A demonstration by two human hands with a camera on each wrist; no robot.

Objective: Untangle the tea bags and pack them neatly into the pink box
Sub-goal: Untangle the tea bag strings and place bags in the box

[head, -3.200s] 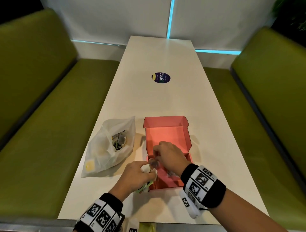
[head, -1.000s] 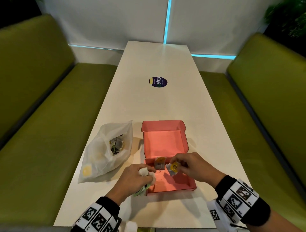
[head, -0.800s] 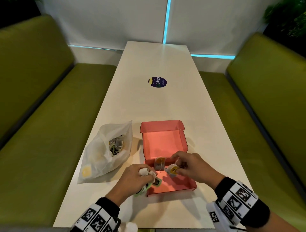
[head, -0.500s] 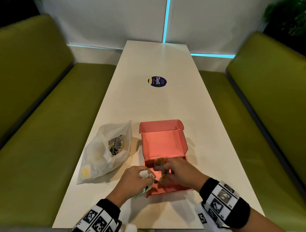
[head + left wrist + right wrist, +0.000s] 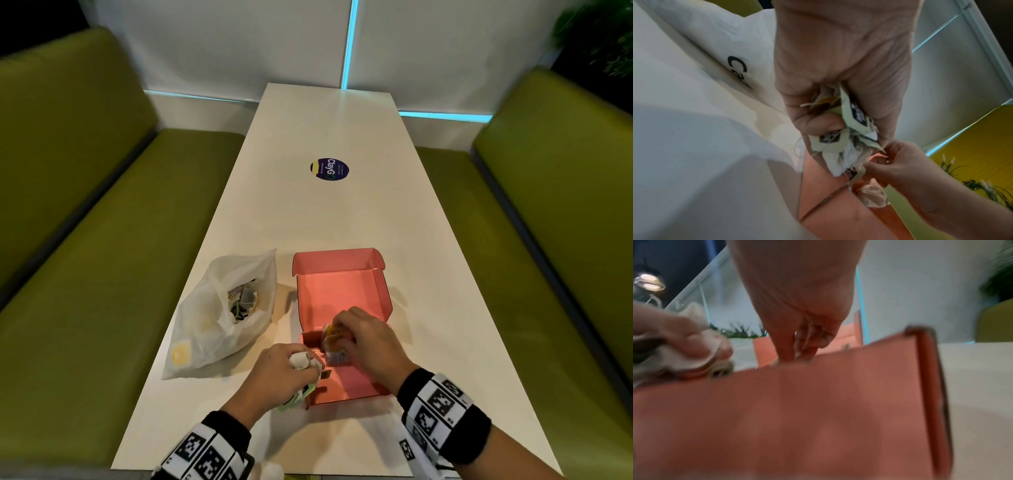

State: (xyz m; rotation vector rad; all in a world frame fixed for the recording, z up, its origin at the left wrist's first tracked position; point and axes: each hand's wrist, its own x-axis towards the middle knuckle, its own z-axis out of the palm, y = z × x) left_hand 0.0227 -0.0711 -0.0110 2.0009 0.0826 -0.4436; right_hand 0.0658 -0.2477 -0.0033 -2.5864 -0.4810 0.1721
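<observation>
The pink box (image 5: 378, 298) lies open near the table's front edge, lid folded back. My left hand (image 5: 291, 373) rests at the box's near-left corner and grips a tangled bundle of tea bags (image 5: 846, 129) with pale green tags and loose strings. My right hand (image 5: 363, 337) reaches down into the near half of the box and pinches a tea bag with a yellow tag (image 5: 333, 337). Close by, in the left wrist view, the right hand (image 5: 890, 167) pinches at a tag beside the bundle. Another tea bag (image 5: 873, 196) lies inside the box. The right fingers (image 5: 803, 345) dip behind the box's front wall (image 5: 818, 410).
A translucent plastic bag (image 5: 212, 318) holding more tea bags lies left of the box. A round dark sticker (image 5: 329, 169) sits mid-table. Green benches (image 5: 102, 257) flank the long white table (image 5: 342, 222) on both sides.
My right hand pulled a yellow-tagged tea bag out to the right, then came back left and down into the box with it. The left hand stayed put with the bundle.
</observation>
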